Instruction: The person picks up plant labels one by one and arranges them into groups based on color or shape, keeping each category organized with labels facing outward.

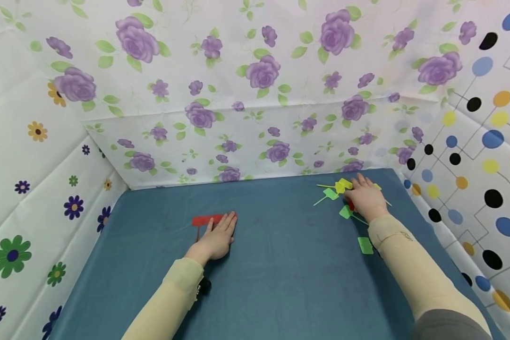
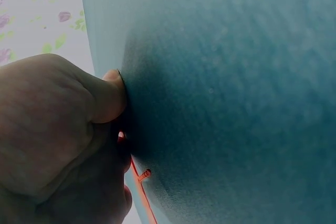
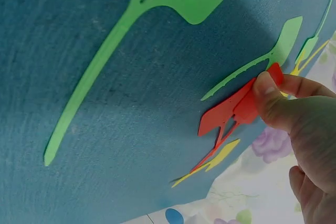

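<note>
My left hand (image 1: pixel 214 243) lies palm down on the blue cloth with its fingers extended. Its fingertips rest on red cable tie tags (image 1: pixel 201 220) laid side by side in a strip, their thin tails pointing toward me. In the left wrist view a red tail (image 2: pixel 140 187) shows below the hand. Over at the right, my right hand (image 1: pixel 365 198) pinches a red cable tie tag (image 3: pixel 245 109) between thumb and forefinger. Another red tag (image 3: pixel 218 115) overlaps it. Green tags (image 3: pixel 287 39) and a yellow tag (image 3: pixel 224 156) lie around those fingers.
Near my right forearm lies another green tag (image 1: pixel 365 245). Yellow tags (image 1: pixel 343 185) and a green one (image 1: pixel 330 193) sit left of the right hand. Flowered cloth (image 1: pixel 263 118) walls the back, and a dotted cloth (image 1: pixel 471 156) stands at the right.
</note>
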Demonstrator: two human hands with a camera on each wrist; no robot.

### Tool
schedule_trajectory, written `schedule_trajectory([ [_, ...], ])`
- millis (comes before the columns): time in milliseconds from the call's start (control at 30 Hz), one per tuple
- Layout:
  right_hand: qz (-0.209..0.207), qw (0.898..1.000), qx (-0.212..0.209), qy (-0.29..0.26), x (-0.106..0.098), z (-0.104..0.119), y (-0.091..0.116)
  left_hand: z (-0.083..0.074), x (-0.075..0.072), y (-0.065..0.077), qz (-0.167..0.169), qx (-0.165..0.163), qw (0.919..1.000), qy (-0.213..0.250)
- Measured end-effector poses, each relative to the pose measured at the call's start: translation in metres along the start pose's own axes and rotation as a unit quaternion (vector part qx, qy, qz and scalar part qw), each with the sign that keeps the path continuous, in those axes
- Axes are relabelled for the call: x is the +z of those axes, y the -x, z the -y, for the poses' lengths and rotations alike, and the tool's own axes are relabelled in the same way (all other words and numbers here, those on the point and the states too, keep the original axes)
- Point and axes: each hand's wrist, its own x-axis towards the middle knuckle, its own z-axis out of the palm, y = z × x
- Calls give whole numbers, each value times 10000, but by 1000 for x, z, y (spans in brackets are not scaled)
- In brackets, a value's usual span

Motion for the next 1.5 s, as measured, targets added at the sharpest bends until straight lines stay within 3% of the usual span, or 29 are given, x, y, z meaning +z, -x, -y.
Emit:
schedule_trajectory([
  [233, -4, 9999, 76, 136, 3, 0, -6, -4, -4, 3, 81, -92, 9999, -99],
  [567, -5, 9995, 227, -227, 3, -1, -3, -6, -7, 5, 59, -103, 9994, -336],
  [1500, -86, 9998, 197, -42, 0, -5, -1, -4, -8, 4, 118, -94, 9997, -189],
])
